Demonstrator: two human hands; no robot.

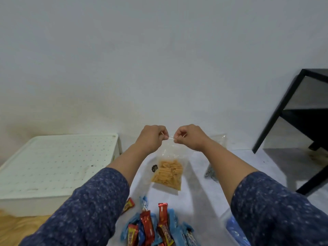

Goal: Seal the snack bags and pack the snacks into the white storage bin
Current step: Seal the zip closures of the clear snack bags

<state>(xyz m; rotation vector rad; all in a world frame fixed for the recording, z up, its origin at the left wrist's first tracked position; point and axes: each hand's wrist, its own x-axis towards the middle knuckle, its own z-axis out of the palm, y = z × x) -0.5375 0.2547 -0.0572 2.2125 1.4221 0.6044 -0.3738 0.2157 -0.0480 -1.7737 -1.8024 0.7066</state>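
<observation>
- Two hands are raised in front of the wall, and a clear snack bag (169, 167) is held up between them by its top edge, above the white surface (198, 189).
- The left hand (152, 137) is curled, with the bag's top left corner pinched between thumb and fingers; the right hand (190, 136) is curled likewise on the top right corner, so the top strip is stretched between them.
- Orange stick-shaped snacks are seen gathered in the lower half of the bag; the upper half is crumpled and clear.
- Red and blue wrapped snack bars (156, 228) are piled just below the bag; their printing is too blurred to be read.
- A second clear bag (215, 157) with dark contents is partly hidden behind the right forearm.
- A white storage bin (53, 167), covered by a perforated lid, is placed to the left.
- A black table frame (292, 110) is set at the right.
</observation>
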